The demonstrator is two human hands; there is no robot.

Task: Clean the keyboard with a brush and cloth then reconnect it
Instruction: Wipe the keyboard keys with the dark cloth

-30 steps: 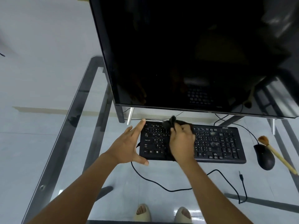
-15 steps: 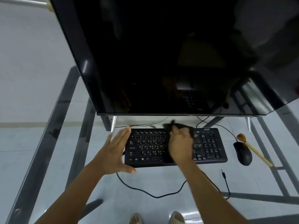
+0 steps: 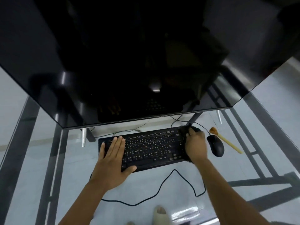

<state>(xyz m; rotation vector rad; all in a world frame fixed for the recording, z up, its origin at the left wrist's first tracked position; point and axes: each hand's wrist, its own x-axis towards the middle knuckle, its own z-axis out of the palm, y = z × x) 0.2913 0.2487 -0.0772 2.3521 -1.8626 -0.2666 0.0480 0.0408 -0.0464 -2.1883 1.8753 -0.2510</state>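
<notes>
A black keyboard lies on the glass desk below the monitor. My left hand rests flat on the keyboard's left end, fingers spread. At the keyboard's right end, over the number pad, my right hand presses a dark cloth. The keyboard's black cable loops loose on the glass toward me; its plug is hidden behind my right forearm. A wooden-handled brush lies right of the mouse.
A large dark monitor fills the top of the view on silver feet. A black mouse sits just right of my right hand. The glass desk has a dark metal frame; feet in sandals show beneath it.
My right hand has wiped the cloth from the keyboard's middle to its right end. My left hand moved from beside the keyboard onto its left end. The view has swung left.
</notes>
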